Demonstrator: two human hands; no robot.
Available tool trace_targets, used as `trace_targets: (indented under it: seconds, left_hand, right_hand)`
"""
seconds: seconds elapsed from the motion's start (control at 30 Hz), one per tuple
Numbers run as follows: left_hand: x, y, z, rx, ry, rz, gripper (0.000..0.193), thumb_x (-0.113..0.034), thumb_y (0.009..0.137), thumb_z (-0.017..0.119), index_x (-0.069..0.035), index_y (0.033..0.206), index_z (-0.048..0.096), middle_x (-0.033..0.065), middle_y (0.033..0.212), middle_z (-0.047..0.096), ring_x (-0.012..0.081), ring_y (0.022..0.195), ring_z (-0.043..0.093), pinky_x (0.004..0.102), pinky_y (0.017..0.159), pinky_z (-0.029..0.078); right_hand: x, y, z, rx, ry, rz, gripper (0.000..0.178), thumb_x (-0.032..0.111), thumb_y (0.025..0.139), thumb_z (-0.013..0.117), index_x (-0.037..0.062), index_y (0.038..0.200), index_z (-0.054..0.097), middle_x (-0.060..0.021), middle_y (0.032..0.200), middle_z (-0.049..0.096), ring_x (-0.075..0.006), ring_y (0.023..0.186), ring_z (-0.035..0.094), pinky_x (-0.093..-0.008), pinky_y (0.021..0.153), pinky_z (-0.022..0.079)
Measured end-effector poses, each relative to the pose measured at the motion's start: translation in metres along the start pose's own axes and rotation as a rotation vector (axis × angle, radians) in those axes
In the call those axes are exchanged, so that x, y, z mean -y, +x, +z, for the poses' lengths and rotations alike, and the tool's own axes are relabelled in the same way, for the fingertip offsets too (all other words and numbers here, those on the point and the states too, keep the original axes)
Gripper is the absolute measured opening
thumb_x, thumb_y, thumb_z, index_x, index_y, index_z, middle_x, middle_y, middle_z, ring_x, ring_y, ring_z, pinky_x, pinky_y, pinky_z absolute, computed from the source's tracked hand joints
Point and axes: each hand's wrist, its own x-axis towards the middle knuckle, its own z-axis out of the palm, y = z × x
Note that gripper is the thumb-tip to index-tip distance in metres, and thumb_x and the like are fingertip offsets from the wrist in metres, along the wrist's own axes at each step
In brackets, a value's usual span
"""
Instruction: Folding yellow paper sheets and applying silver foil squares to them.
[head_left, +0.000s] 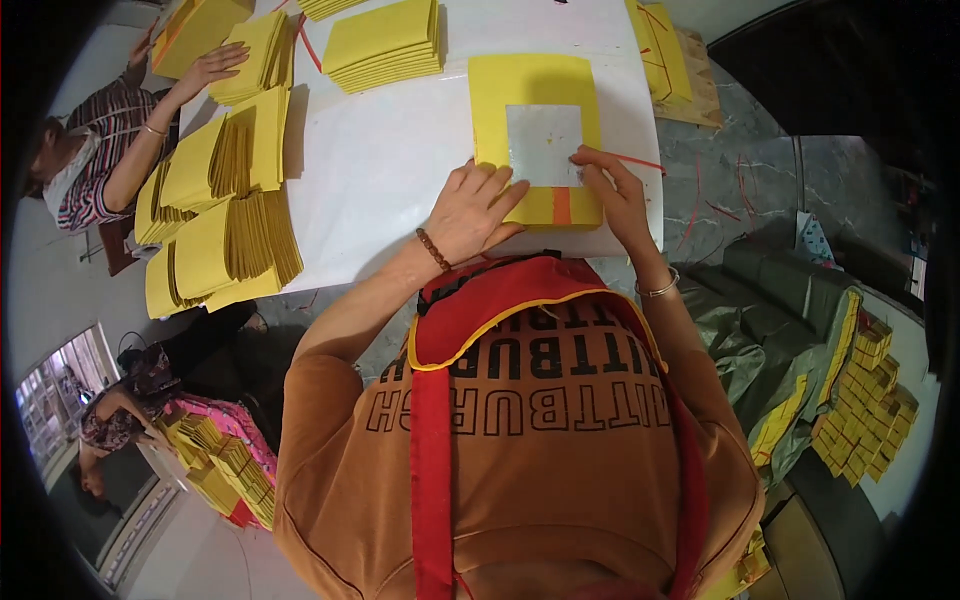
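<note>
A stack of yellow paper sheets (pixel 535 85) with a silver foil square (pixel 542 143) in its middle and a small orange mark on its near edge lies on the white table (pixel 390 160) in front of me. My left hand (pixel 476 208) rests flat on the stack's near left corner, fingers spread. My right hand (pixel 610 190) pinches at the lower right corner of the foil square with its fingertips. Both wrists wear bracelets.
More yellow stacks (pixel 383 42) lie at the table's far side, and fanned bundles (pixel 225 215) crowd its left edge. A person in a striped top (pixel 100 150) works at the left. Another person (pixel 110 425) sits lower left. Bundles (pixel 865 400) are piled at the right.
</note>
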Motion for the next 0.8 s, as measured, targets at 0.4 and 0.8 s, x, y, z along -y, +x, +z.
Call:
trace_targets:
  seconds: [0.4,0.8]
  left_hand:
    - [0.022,0.012,0.011,-0.066,-0.573,-0.220,0.016,-0.011,0.086,0.057,-0.002,0.098,0.064,0.0148,0.077,0.063,0.0255,0.068,0.061,0.0322,0.062,0.048]
    - [0.025,0.013,0.010,0.003,-0.575,-0.180,0.020,-0.011,0.083,0.056,-0.005,0.100,0.064,0.0129,0.082,0.063,0.0246,0.069,0.061,0.0308,0.061,0.048]
  right_hand:
    - [0.002,0.000,-0.002,-0.021,0.234,0.126,0.041,0.029,0.099,0.033,-0.0011,0.111,0.058,-0.0083,0.105,0.062,-0.0166,0.103,0.054,-0.0295,0.094,0.039]
    - [-0.003,0.003,-0.004,-0.046,0.293,0.113,0.040,0.027,0.099,0.033,-0.0022,0.113,0.056,-0.0097,0.108,0.062,-0.0172,0.105,0.054,-0.0301,0.096,0.037]
